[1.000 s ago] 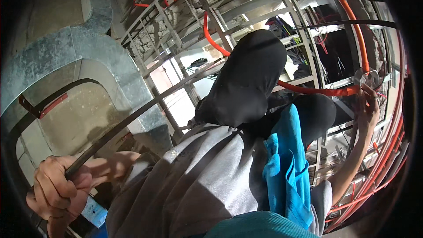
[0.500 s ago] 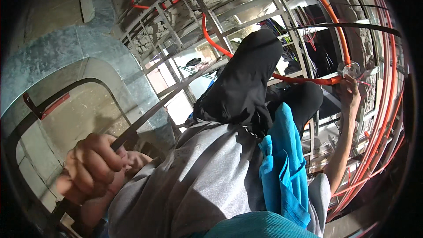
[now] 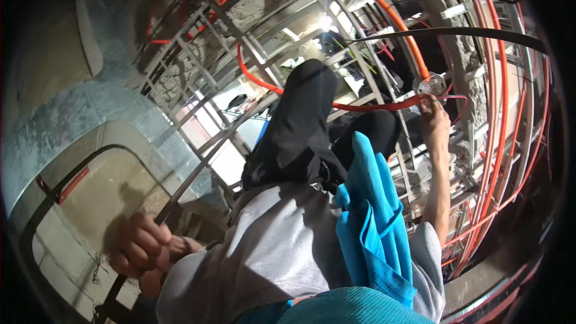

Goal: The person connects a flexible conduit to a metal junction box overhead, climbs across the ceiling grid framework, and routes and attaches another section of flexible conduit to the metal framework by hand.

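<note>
My left hand (image 3: 141, 245) is closed in a fist around a long dark metal bar (image 3: 201, 167) that slants up toward the ceiling frame. On the right my arm is stretched out, and the bent fingers of my right hand (image 3: 436, 123) grip the lower side of a clear plastic junction box (image 3: 429, 84). An orange corrugated conduit (image 3: 393, 18) enters this box from above. Another orange conduit (image 3: 378, 107) reaches it from the left. Thin red wire (image 3: 463, 101) loops out beside my fingers, which partly hide the box's lower edge.
A galvanized metal duct (image 3: 78, 111) curves along the left. Metal framing (image 3: 210, 72) crosses the scene beyond my legs. Several red conduits (image 3: 501, 108) run down the right side, and a dark strap (image 3: 474, 32) spans the upper right. A blue cloth (image 3: 378, 216) hangs at my front.
The view has shifted, so the junction box and my right hand appear farther left. My left hand keeps its hold on the bar, and my right hand stays at the box.
</note>
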{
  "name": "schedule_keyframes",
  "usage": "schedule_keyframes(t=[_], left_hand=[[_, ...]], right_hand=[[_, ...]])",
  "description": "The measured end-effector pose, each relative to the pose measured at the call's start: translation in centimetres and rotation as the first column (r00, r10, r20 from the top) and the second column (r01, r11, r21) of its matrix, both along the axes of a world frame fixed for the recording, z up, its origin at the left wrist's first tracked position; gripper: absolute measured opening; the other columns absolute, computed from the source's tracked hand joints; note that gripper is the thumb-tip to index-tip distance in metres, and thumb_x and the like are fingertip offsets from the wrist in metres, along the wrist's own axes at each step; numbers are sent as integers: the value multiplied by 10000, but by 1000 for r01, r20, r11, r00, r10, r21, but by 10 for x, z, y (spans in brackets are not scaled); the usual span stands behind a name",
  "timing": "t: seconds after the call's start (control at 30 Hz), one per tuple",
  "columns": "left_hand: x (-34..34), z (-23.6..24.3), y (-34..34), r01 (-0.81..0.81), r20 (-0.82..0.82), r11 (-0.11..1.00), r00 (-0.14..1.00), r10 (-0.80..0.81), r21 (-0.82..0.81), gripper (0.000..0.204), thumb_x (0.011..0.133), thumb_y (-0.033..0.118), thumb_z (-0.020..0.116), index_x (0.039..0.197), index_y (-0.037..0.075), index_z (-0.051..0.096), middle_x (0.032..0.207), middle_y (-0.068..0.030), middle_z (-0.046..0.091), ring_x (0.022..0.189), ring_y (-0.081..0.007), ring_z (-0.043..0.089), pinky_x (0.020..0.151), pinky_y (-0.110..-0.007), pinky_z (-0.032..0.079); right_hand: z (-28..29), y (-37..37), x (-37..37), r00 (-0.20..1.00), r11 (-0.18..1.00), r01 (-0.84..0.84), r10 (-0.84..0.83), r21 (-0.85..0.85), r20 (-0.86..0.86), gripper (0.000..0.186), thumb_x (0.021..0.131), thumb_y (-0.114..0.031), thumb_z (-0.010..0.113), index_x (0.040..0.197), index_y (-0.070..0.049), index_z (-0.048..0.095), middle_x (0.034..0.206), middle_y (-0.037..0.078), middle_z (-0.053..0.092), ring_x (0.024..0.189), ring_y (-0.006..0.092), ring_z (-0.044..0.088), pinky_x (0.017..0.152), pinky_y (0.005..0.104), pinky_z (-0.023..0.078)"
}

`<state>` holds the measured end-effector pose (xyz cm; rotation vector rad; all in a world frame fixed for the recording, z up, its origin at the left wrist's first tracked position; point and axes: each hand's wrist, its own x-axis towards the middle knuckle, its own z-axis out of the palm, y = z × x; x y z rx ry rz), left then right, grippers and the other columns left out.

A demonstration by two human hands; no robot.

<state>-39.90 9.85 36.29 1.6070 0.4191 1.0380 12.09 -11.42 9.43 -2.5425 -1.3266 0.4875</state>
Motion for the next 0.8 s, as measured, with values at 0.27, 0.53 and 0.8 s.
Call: schedule_keyframes(t=[0.27, 0.53, 0.8], left_hand=[[0, -2, -22, -231, 129, 970, 962, 239, -76, 399, 877, 194, 764, 708, 184, 402, 557, 76, 459, 520, -86, 448, 535, -299, 408], [2, -8, -34, -352, 144, 926, 917, 371, -138, 351, 885, 196, 741, 736, 165, 425, 603, 59, 475, 562, -102, 469, 589, -310, 413], [16, -17, -39, -437, 148, 877, 871, 468, -200, 304, 893, 198, 717, 764, 145, 448, 649, 41, 490, 603, -119, 489, 643, -321, 419]], right_hand=[[83, 127, -55, 951, 984, -136, 163, 118, -265, 280, 913, -161, 660, 1174, -64, 688, 1274, 199, 647, 1103, 369, 656, 905, 444, 547], [79, 323, -74, 936, 811, -121, 286, 573, -207, 262, 938, -224, 681, 1060, 8, 696, 942, 227, 715, 899, 386, 696, 792, 443, 539], [-4, 477, 14, 959, 864, 269, -200, 427, -200, 525, 968, -450, 557, 1023, 52, 704, 999, 296, 707, 971, 444, 697, 867, 493, 536]])
